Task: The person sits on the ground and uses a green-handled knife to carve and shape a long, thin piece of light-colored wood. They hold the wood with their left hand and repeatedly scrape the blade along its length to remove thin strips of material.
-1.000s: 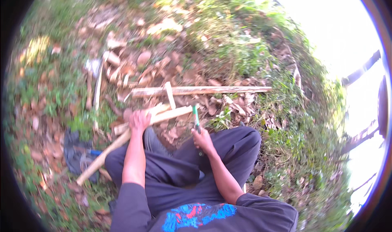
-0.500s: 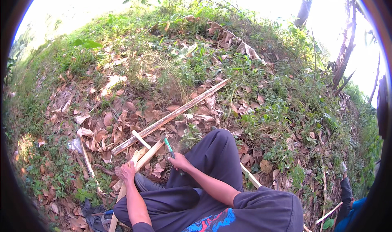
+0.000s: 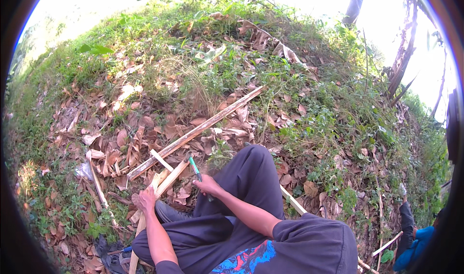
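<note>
My right hand (image 3: 208, 184) is closed around the green and dark handle of a hammer (image 3: 194, 167). The hammer's head is at the far end of a pale wooden strip (image 3: 170, 178), by my bent knee; whether it touches the wood I cannot tell. Closed over the near part of the strips is my left hand (image 3: 145, 200). A short thin wooden piece (image 3: 161, 160) lies across them near the hammer. Another pale strip (image 3: 137, 228) runs from beneath my left hand down past my leg.
Beyond the strips, a long rough wooden pole (image 3: 198, 130) lies on leaf-covered ground. A thin stick (image 3: 100, 187) is at the left. Dark cloth (image 3: 108, 254) lies by my left leg. More wood (image 3: 292, 200) shows behind my right knee. Another person (image 3: 418, 245) is at the lower right.
The whole view has shifted slightly, so the scene sits a little higher and further left. More of the other person shows at the right. Both my hands keep their grips.
</note>
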Action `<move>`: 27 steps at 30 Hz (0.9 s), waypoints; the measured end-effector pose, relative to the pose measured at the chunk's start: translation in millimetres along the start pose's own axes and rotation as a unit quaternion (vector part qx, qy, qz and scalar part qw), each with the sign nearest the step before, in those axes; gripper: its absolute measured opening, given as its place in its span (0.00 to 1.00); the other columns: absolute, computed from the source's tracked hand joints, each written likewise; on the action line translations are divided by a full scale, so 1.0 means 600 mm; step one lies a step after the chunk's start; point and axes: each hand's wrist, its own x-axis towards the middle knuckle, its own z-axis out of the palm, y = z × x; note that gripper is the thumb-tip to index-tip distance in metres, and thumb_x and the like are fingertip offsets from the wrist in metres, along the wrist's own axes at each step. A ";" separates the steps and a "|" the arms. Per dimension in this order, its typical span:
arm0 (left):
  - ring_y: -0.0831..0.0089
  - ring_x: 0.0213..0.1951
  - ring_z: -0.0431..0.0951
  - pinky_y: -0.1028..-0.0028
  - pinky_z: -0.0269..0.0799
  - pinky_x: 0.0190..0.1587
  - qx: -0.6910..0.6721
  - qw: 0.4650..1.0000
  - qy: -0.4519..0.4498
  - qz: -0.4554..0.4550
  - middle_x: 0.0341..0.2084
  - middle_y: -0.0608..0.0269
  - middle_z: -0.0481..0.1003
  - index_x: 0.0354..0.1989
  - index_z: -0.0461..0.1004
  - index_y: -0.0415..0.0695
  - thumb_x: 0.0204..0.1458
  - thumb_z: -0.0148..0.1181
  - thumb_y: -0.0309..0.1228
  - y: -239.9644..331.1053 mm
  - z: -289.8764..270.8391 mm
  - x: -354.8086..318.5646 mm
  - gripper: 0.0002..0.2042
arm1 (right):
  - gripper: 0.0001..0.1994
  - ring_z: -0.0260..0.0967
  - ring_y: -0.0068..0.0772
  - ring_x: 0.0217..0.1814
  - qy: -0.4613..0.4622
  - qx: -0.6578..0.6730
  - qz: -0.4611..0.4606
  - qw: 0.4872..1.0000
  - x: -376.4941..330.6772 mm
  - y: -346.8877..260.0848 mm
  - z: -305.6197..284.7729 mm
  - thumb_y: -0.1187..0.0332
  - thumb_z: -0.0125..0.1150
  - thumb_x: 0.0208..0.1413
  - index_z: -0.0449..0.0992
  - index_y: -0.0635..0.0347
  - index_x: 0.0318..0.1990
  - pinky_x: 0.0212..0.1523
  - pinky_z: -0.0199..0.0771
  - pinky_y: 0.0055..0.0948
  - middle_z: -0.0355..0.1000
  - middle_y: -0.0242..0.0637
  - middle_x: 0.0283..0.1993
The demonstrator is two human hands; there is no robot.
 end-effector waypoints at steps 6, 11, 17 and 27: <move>0.45 0.44 0.77 0.49 0.69 0.47 -0.014 0.999 0.023 0.017 0.40 0.45 0.78 0.41 0.83 0.42 0.59 0.47 0.56 -0.027 0.037 0.018 0.28 | 0.14 0.66 0.23 0.16 0.004 -0.005 0.004 1.000 0.009 0.011 0.005 0.59 0.57 0.61 0.68 0.63 0.36 0.17 0.68 0.27 0.67 0.32 0.20; 0.44 0.48 0.76 0.50 0.68 0.51 -0.006 1.000 -0.005 0.004 0.43 0.44 0.78 0.45 0.82 0.45 0.60 0.44 0.57 -0.029 0.032 0.016 0.28 | 0.14 0.66 0.23 0.16 -0.003 0.012 -0.006 1.000 0.007 0.011 0.007 0.60 0.58 0.61 0.67 0.64 0.36 0.17 0.68 0.28 0.67 0.32 0.20; 0.47 0.48 0.76 0.50 0.67 0.52 -0.017 1.000 -0.006 0.001 0.43 0.47 0.77 0.44 0.82 0.45 0.59 0.45 0.57 -0.006 0.019 0.009 0.28 | 0.14 0.67 0.24 0.17 0.013 -0.015 -0.007 1.000 0.009 0.014 0.005 0.61 0.57 0.61 0.67 0.65 0.37 0.18 0.69 0.29 0.67 0.33 0.20; 0.45 0.42 0.78 0.50 0.70 0.46 0.016 0.998 0.045 0.038 0.39 0.44 0.78 0.34 0.82 0.39 0.61 0.44 0.56 -0.032 0.039 0.015 0.30 | 0.14 0.67 0.25 0.17 0.004 -0.037 -0.004 0.999 0.001 0.000 0.010 0.59 0.57 0.62 0.66 0.63 0.36 0.19 0.69 0.29 0.67 0.32 0.20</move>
